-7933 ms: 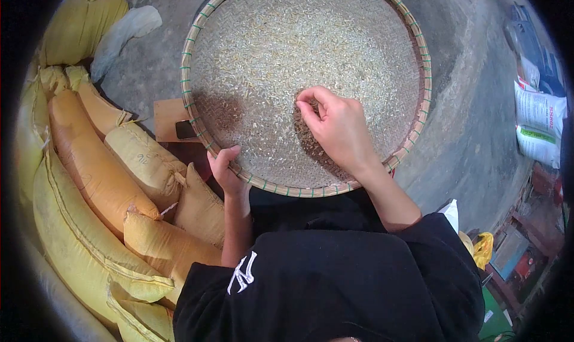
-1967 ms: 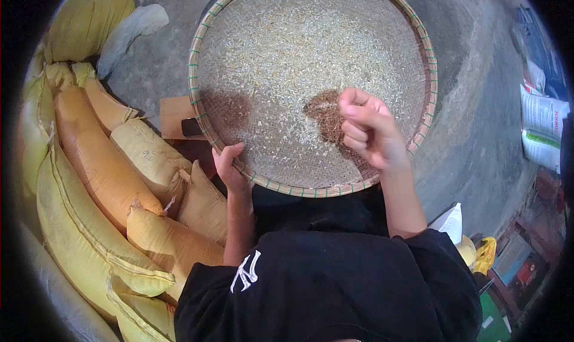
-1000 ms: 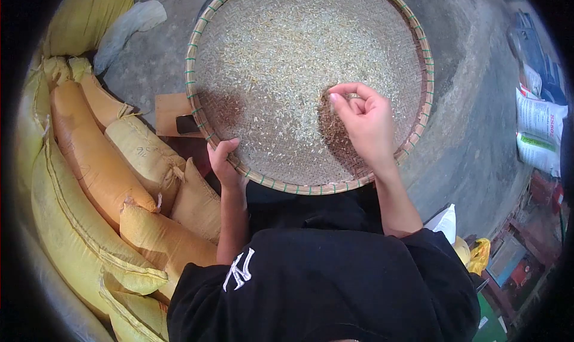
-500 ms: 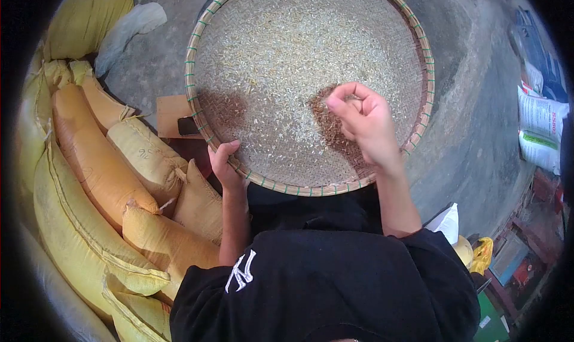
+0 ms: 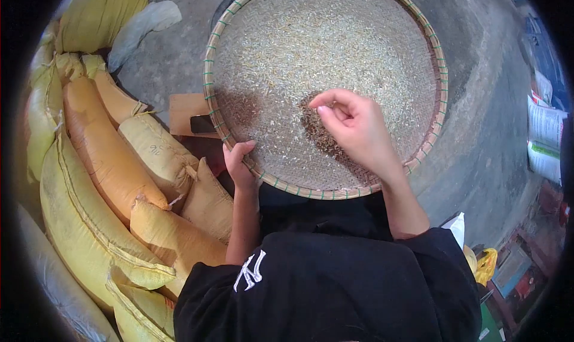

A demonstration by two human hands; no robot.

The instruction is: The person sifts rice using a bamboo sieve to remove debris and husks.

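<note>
A wide round woven winnowing basket with green lashing on its rim lies in front of me. Pale grains are spread over its floor. My left hand grips the near-left rim, thumb over the edge. Above the grain hovers my right hand, its thumb and index finger drawn together in a pinch. Whatever may be between those fingertips is too small to make out. Dark shadows fall on the grain under the right hand and at the basket's left side.
Several stuffed yellow and orange sacks are piled on the left. A piece of cardboard lies by the basket's left rim. Printed white bags stand far right on the grey concrete floor. A yellow plastic bag sits at lower right.
The whole view has shifted, so the basket and sacks appear slightly further right. My right hand has moved left and a little down relative to the basket, still pinching. My left hand keeps its hold.
</note>
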